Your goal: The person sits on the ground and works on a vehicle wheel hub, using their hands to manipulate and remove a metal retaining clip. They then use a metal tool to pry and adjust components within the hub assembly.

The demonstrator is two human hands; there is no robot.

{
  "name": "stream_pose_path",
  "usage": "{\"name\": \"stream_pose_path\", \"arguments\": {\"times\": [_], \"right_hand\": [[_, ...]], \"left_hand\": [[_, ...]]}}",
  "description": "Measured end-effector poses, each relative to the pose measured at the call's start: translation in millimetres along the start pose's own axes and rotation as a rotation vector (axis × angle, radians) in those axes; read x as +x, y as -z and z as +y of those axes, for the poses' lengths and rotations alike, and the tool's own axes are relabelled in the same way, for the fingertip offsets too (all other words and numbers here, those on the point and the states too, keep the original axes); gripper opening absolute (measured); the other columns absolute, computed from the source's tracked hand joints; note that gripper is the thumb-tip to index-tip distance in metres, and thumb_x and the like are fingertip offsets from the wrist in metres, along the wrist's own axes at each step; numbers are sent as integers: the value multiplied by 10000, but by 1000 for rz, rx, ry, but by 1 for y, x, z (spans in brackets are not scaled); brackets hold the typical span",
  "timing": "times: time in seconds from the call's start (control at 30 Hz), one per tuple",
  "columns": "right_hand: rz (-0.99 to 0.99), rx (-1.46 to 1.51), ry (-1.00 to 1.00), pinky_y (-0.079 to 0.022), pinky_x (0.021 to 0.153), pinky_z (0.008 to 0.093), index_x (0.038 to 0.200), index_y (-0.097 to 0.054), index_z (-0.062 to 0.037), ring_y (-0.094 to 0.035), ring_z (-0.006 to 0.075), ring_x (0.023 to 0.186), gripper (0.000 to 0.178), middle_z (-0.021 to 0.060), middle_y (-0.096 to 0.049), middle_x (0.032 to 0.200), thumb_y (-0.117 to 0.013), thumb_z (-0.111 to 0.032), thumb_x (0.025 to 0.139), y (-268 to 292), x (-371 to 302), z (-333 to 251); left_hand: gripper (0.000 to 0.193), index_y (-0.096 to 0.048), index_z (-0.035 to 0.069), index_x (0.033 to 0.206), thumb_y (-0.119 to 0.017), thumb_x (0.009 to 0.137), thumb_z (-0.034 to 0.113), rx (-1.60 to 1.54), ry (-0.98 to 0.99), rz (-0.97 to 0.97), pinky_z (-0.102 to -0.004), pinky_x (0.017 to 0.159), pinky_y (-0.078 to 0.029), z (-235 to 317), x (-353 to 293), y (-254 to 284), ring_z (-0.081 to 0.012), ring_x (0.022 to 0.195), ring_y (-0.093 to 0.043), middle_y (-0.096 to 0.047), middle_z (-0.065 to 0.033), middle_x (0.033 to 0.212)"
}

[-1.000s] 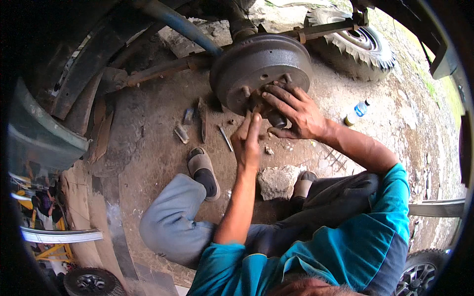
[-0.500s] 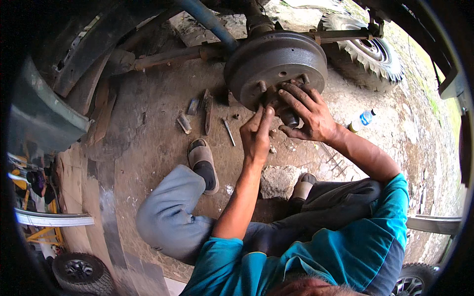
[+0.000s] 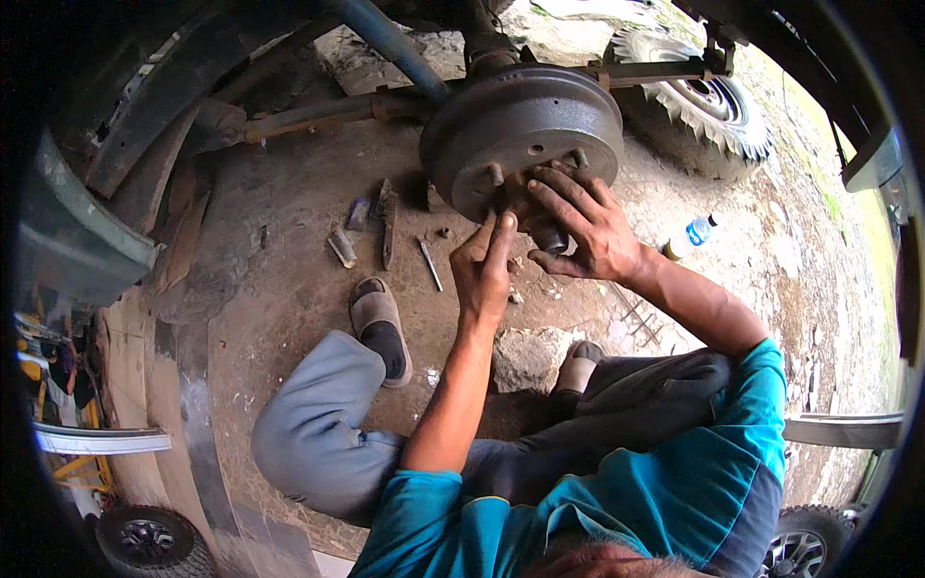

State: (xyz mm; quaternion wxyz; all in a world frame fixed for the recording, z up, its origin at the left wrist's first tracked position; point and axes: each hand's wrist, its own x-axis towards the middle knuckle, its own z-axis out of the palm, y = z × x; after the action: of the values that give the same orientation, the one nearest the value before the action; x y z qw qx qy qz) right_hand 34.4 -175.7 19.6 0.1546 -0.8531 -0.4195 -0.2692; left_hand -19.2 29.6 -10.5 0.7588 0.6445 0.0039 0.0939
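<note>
A dark metal brake drum (image 3: 528,114) with wheel studs faces me, mounted on the axle. From its middle a wheel hub (image 3: 550,237) juts toward me. My right hand (image 3: 595,229) wraps the hub from the right, fingers on the upper side against the drum face and thumb under the hub's end. At the drum's lower edge, left of the hub, is my left hand (image 3: 485,265), thumb stretched up and fingers curled. Whatever lies between those fingers is hidden.
A rod-like tool (image 3: 430,265), a flat metal bar (image 3: 388,226) and a short tube (image 3: 341,247) lie on the floor. A rough stone block (image 3: 528,360) sits between my feet. Right of the drum are a water bottle (image 3: 700,229) and, farther back, a large tyre (image 3: 708,125).
The whole view has shifted slightly, so everything sits a little farther left. Both hands keep their places at the hub and drum, with hardly any visible movement.
</note>
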Motion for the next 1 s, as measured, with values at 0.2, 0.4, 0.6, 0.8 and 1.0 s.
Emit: {"name": "stream_pose_path", "arguments": {"times": [0.2, 0.4, 0.6, 0.8, 1.0], "right_hand": [[-26, 2, 11, -439, 1195, 563, 1632, -480, -106, -531, 423, 1434, 951, 189, -534, 1585, -851, -467, 834, 3, -2, 1], [-64, 8, 6, -427, 1202, 577, 1650, -454, -110, -528, 434, 1431, 963, 191, -521, 1601, -837, -490, 853, 2, -5, 5], [-18, 39, -18, -465, 1165, 556, 1626, -491, -109, -537, 445, 1419, 945, 181, -546, 1578, -860, -473, 836, 2, 0, 3], [-5, -25, 26, -485, 1137, 539, 1597, -517, -70, -576, 449, 1359, 927, 207, -558, 1569, -870, -442, 825, 1, -2, 1], [-6, -27, 4, -500, 1124, 546, 1600, -524, -105, -587, 436, 1333, 927, 175, -567, 1559, -868, -449, 811, -1, -2, 0]], "left_hand": [[503, -723, -45, 1369, -600, 1113, 370, 88, -21, 51, -249, 614, -433, 12, -20, -10, -55, 684, -527, -726, 25, 888], [485, -766, -33, 1291, -581, 1124, 382, 23, -2, 66, -264, 618, -410, 4, -10, -8, -66, 686, -488, -698, 14, 880], [496, -748, -21, 1330, -576, 1126, 397, 29, 28, -3, -258, 621, -410, -1, 2, 4, -60, 681, -484, -717, 8, 891], [569, -767, 1, 1037, -542, 1127, 517, -70, 50, 66, -285, 579, -425, -6, -6, -2, -83, 656, -533, -660, 11, 795], [685, -721, -6, 1312, -462, 1129, 601, -72, 49, 107, -311, 596, -454, -14, -10, -3, -104, 697, -574, -707, -41, 891]]}}
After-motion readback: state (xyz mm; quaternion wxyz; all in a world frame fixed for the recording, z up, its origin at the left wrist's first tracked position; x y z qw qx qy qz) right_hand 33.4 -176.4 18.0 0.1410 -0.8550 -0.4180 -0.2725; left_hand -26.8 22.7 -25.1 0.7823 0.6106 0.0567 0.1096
